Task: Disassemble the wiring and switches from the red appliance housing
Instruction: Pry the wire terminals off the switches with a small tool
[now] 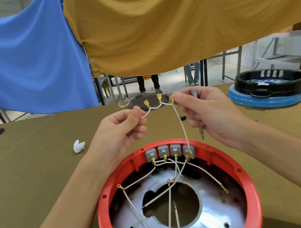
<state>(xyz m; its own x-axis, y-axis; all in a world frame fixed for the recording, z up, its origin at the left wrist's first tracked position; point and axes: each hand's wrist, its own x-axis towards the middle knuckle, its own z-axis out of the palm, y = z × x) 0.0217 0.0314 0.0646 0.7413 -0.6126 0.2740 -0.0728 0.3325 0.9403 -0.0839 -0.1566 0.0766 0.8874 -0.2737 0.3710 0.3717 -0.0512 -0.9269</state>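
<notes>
Both hands up: left hand (120, 131) pinches the limp white brass-tipped wire (182, 126), right hand (205, 112) pinches its terminal, gripping a slim grey screwdriver (198, 113); best pulled by connectors at 4 grey switches (169, 150) in the round red plastic housing (102, 212).

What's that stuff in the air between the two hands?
In the head view, a short white wire with two brass clip ends sticking up hangs between the left hand and the right hand, held above the red housing.

Both hands raised, forearms extended — left hand (122, 130) and right hand (209, 113) pinching, fingers curled.
</notes>
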